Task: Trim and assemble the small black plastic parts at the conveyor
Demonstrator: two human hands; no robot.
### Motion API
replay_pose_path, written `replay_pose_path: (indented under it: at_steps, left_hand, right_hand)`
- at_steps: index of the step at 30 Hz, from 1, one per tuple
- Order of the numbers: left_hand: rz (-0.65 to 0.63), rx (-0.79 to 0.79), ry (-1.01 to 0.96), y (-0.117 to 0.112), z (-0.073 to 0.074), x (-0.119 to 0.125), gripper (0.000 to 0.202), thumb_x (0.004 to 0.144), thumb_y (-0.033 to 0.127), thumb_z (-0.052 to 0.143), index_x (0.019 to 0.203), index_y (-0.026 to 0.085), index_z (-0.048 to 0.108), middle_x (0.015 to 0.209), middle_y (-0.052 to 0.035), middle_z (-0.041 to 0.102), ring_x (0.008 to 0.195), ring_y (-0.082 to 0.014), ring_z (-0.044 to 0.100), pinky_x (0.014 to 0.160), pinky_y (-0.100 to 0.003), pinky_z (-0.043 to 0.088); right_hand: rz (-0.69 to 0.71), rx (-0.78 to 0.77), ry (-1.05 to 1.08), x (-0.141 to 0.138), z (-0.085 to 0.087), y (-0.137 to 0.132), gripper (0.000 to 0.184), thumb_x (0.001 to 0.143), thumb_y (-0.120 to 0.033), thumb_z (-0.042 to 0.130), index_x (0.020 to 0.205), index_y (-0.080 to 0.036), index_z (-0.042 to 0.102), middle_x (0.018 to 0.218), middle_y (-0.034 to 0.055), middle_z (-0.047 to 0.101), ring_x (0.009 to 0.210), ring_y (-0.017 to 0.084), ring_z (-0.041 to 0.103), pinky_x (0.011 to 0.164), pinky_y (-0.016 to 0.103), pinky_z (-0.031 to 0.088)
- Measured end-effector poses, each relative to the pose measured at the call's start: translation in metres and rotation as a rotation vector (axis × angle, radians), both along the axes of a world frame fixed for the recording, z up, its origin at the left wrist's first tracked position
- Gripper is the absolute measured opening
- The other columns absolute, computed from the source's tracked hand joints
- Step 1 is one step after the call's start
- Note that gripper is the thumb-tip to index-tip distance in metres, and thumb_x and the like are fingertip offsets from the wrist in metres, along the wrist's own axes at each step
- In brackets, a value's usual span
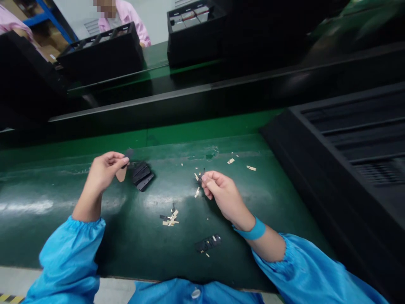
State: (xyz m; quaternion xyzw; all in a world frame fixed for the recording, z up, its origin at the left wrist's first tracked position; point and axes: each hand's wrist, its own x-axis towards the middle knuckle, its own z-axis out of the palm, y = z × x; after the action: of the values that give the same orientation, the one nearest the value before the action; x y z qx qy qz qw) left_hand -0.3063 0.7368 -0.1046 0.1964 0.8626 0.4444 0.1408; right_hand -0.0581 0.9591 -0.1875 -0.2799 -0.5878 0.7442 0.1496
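My left hand (103,171) is closed, pinching a small flat dark piece (129,152) between thumb and fingers. Just to its right lies a stack of flat black pieces (142,175) on the green table (126,236). My right hand (223,194) is also closed, its fingertips on a small dark part (200,179) that is partly hidden. Small pale scraps lie beside those fingertips. Nearer to me are a loose heap of pale and black strips (171,218) and a flat black plate (208,243) with small pale bits on it.
Two pale tabs (251,168) lie to the right of my right hand. A large black ribbed tray (300,169) takes up the right side. Black divided boxes (104,55) stand beyond the raised ledge (152,101). Two people in pink sleeves (137,27) are across from me.
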Motion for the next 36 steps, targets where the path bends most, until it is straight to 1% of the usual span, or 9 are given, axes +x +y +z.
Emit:
replay_pose_path:
  at_steps: [2,3,6,8,10,12,15,23,36]
  left_hand:
    - [-0.015,0.084,0.019,0.016,0.001,0.024,0.034,0.075,0.042,0.084,0.095,0.017,0.071,0.08,-0.0059,0.077,0.066,-0.0164,0.071,0.053,-0.023,0.052]
    - [-0.076,0.13,-0.034,0.027,-0.004,0.041,0.035,0.077,0.042,0.082,0.1,0.017,0.071,0.082,-0.0068,0.078,0.066,-0.0174,0.072,0.052,-0.024,0.053]
    - [-0.304,0.304,-0.375,0.067,-0.031,0.094,0.034,0.08,0.041,0.081,0.1,0.017,0.067,0.089,-0.0108,0.08,0.072,-0.0216,0.077,0.056,-0.029,0.061]
    - [-0.309,0.381,-0.601,0.091,-0.054,0.12,0.033,0.078,0.038,0.082,0.095,0.017,0.062,0.085,-0.0083,0.079,0.072,-0.0207,0.078,0.064,-0.032,0.065]
    - [-0.245,0.428,-0.728,0.106,-0.072,0.135,0.035,0.072,0.031,0.085,0.09,0.017,0.059,0.082,-0.003,0.076,0.07,-0.0179,0.077,0.067,-0.031,0.066]
    - [-0.188,0.457,-0.768,0.111,-0.081,0.14,0.037,0.065,0.024,0.088,0.087,0.017,0.059,0.076,0.0022,0.071,0.067,-0.0148,0.075,0.064,-0.027,0.065]
    - [-0.169,0.456,-0.795,0.109,-0.082,0.139,0.036,0.065,0.021,0.087,0.088,0.017,0.06,0.07,0.0052,0.068,0.065,-0.0125,0.073,0.064,-0.026,0.064]
    - [-0.264,0.367,-0.805,0.106,-0.075,0.138,0.036,0.076,0.023,0.08,0.108,0.014,0.068,0.082,-0.0018,0.079,0.076,-0.014,0.075,0.073,-0.025,0.063]
    - [-0.309,0.384,-0.773,0.104,-0.079,0.14,0.033,0.078,0.024,0.079,0.108,0.015,0.07,0.086,-0.0031,0.08,0.079,-0.0148,0.076,0.075,-0.026,0.063]
  right_hand:
    - [0.0,0.02,0.018,0.0,0.003,0.001,0.032,0.083,-0.051,0.067,0.075,-0.021,0.056,0.057,-0.0051,0.051,0.049,0.01,0.044,0.047,0.023,0.036]
    - [0.0,0.036,0.025,0.0,0.005,0.002,0.032,0.083,-0.051,0.066,0.076,-0.022,0.056,0.058,-0.0051,0.052,0.049,0.01,0.044,0.048,0.023,0.036]
    - [-0.02,0.138,0.046,0.002,0.007,0.004,0.029,0.086,-0.049,0.063,0.078,-0.022,0.054,0.062,-0.005,0.052,0.051,0.01,0.045,0.049,0.024,0.038]
    - [-0.025,0.245,0.049,0.003,0.006,0.005,0.023,0.088,-0.043,0.06,0.079,-0.023,0.054,0.064,-0.0045,0.053,0.053,0.011,0.048,0.052,0.025,0.04]
    - [-0.02,0.38,0.03,0.004,0.003,0.005,0.017,0.09,-0.037,0.057,0.08,-0.022,0.055,0.068,-0.0029,0.056,0.057,0.011,0.052,0.056,0.026,0.043]
    - [-0.016,0.529,-0.005,0.005,0.0,0.005,0.014,0.09,-0.031,0.056,0.08,-0.022,0.056,0.075,-0.0003,0.059,0.061,0.012,0.056,0.059,0.026,0.045]
    - [-0.025,0.655,-0.057,0.006,-0.003,0.007,0.012,0.089,-0.027,0.055,0.078,-0.022,0.057,0.078,0.0012,0.062,0.065,0.013,0.058,0.061,0.026,0.046]
    - [0.003,0.552,-0.087,0.006,-0.004,0.008,0.015,0.09,-0.032,0.058,0.079,-0.022,0.057,0.066,-0.0023,0.06,0.054,0.011,0.051,0.056,0.025,0.042]
    - [0.011,0.551,-0.107,0.006,-0.006,0.009,0.015,0.09,-0.033,0.06,0.08,-0.022,0.059,0.064,-0.0029,0.06,0.055,0.011,0.052,0.056,0.025,0.041]
